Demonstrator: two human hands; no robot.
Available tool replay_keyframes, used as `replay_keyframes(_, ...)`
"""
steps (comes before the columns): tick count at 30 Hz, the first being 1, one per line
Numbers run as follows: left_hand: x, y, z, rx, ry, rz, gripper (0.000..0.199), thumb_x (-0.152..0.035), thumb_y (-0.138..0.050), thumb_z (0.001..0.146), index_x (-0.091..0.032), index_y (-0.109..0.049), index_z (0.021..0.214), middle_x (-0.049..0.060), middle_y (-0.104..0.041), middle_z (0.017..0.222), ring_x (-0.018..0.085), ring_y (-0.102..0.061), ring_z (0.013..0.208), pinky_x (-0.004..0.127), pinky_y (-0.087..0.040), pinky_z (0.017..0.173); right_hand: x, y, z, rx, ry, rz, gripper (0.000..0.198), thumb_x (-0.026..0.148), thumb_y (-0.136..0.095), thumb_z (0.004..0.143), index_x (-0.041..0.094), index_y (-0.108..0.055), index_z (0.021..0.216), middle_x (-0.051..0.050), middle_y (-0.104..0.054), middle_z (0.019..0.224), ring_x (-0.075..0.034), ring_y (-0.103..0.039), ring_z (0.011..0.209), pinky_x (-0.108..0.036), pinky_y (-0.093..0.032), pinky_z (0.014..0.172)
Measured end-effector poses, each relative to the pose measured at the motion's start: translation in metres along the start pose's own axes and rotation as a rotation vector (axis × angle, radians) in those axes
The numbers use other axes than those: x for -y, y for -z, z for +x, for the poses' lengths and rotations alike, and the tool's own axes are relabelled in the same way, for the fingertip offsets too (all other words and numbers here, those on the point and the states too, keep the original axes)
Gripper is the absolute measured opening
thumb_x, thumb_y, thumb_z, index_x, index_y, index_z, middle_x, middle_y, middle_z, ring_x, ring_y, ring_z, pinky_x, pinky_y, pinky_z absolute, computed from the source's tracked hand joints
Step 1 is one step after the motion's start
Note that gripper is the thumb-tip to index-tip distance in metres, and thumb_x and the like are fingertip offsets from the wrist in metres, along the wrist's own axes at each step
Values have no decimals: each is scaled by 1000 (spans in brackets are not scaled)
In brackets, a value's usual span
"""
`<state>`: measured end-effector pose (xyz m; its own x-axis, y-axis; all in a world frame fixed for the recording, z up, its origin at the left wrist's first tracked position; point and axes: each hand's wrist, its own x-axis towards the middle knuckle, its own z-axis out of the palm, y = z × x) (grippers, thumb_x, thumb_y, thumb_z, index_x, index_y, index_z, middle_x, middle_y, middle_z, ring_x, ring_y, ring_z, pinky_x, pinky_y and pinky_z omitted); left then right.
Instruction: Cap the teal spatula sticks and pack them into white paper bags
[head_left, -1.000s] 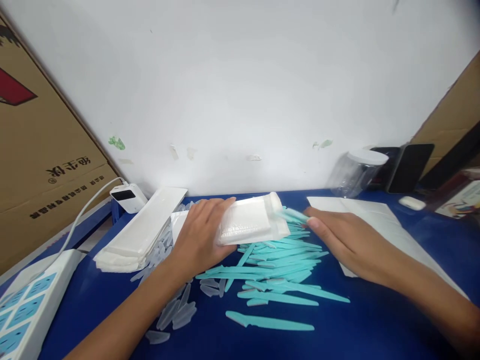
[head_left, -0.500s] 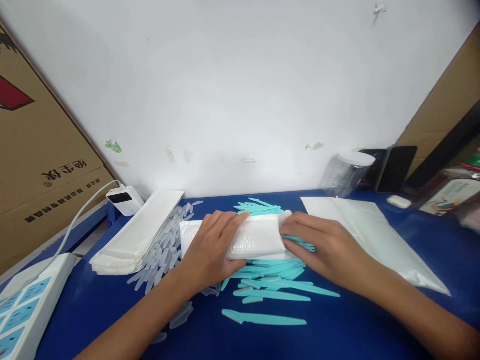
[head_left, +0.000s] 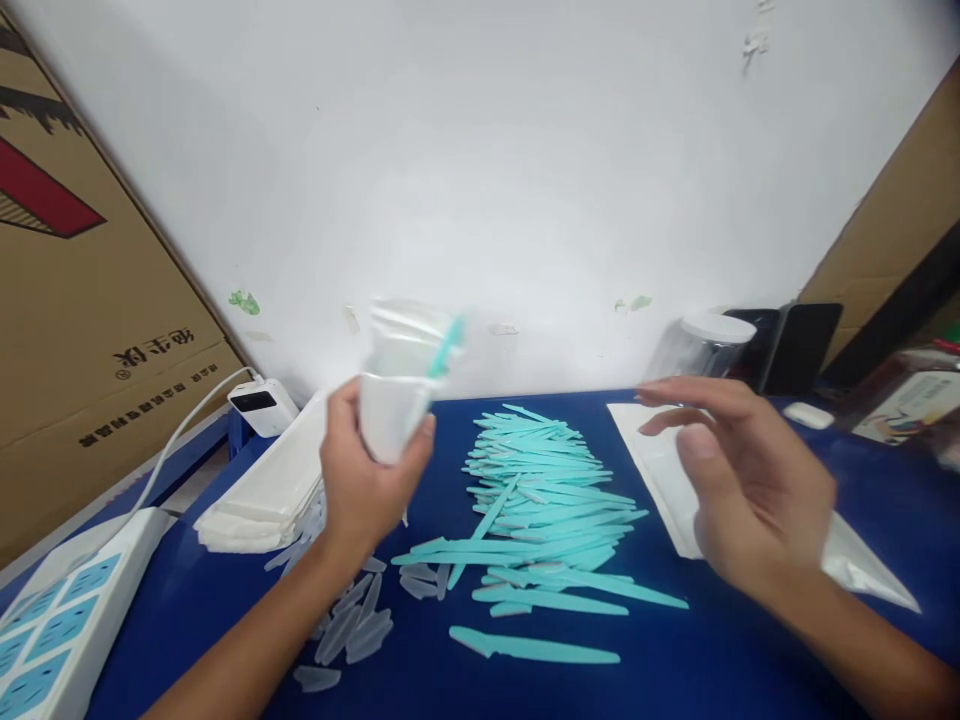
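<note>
My left hand (head_left: 375, 480) is wrapped round a white padded envelope (head_left: 394, 410), which it holds upright above the table. A blurred teal eyebrow razor (head_left: 448, 345) shows at the envelope's upper right edge; whether more are inside I cannot tell. My right hand (head_left: 750, 480) is raised over a white plastic mailer (head_left: 671, 500), fingers apart and holding nothing. Between the hands lies a heap of teal eyebrow razors (head_left: 555, 500), with one single razor (head_left: 536, 645) in front of it. Small translucent blade caps (head_left: 360, 620) lie loose near my left forearm.
A stack of flat white envelopes (head_left: 255, 500) lies at the left, near a white boxy device (head_left: 262, 407) and a power strip (head_left: 60, 620). A clear jar (head_left: 701, 350) and a dark phone (head_left: 802, 345) stand at the back right. A white wall (head_left: 480, 200) bounds the table.
My left hand has lifted the padded envelope off the razor heap and tilted it upright. My right hand has let go of it and moved right, its fingers opening.
</note>
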<state>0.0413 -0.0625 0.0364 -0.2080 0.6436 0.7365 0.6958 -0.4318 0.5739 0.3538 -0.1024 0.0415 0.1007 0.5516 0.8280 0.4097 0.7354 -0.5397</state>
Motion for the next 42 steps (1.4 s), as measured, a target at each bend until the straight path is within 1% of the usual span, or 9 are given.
replay_keyframes(2,7,3,12,-113,62,-81,57,-55,-77,94,-25,-52,135,11,-66,130,34,-66,122,52,-57,106,-10,0,1,93,-5,-93,22,30,-58,111,32,-76,124,-12,-74,123,-34,-70,116,-51,-58,92)
replay_keyframes(5,23,-1,19,-150,89,-172,61,-54,-78,95,-26,-47,139,12,-60,142,33,-62,134,51,-50,118,-20,-1,2,219,21,-169,20,28,-57,111,29,-76,115,-11,-76,118,-31,-71,115,-50,-57,99)
replay_keyframes(10,43,-20,5,89,157,-122,61,-53,-83,88,-24,-48,129,9,-64,122,33,-67,116,51,-57,102,-27,-4,2,326,-3,-190,20,33,-58,111,28,-77,108,-11,-77,114,-30,-74,109,-46,-58,93)
replay_keyframes(14,45,-27,-5,245,118,-11,60,-48,-81,88,-23,-49,131,8,-64,120,34,-66,113,50,-57,96,-32,-4,4,380,-28,-195,22,37,-61,110,27,-74,96,-9,-77,104,-28,-73,97,-44,-56,85)
replay_keyframes(21,40,-24,-1,463,54,11,77,-38,-77,88,-22,-44,156,15,-65,146,39,-64,132,55,-53,110,-45,-2,6,458,-124,-280,28,42,-60,110,25,-71,91,-8,-75,94,-25,-68,86,-40,-51,75)
replay_keyframes(25,43,-16,13,436,-46,40,73,-34,-75,87,-22,-52,156,14,-65,151,38,-63,137,54,-50,117,-66,0,1,605,-146,-347,26,43,-60,110,24,-76,101,-9,-77,99,-27,-68,90,-43,-53,79)
replay_keyframes(31,53,-13,18,532,-116,126,71,-39,-74,93,-22,-52,158,15,-64,152,38,-62,139,57,-49,117,-95,-5,-12,665,-22,-433,34,42,-61,110,21,-79,129,-15,-78,126,-35,-69,119,-60,-51,108)
replay_keyframes(35,66,-25,12,581,-183,144,65,-37,-73,94,-21,-54,154,16,-65,150,37,-62,137,58,-48,117,-103,-9,-15,700,3,-433,34,41,-63,110,18,-80,128,-17,-78,127,-35,-68,122,-59,-53,108)
replay_keyframes(42,78,-35,15,713,-157,171,68,-53,-74,94,-20,-57,152,15,-64,154,38,-60,142,53,-46,121,-113,-12,-16,668,57,-409,22,36,-66,107,23,-82,113,-12,-81,111,-33,-72,103,-60,-56,102)
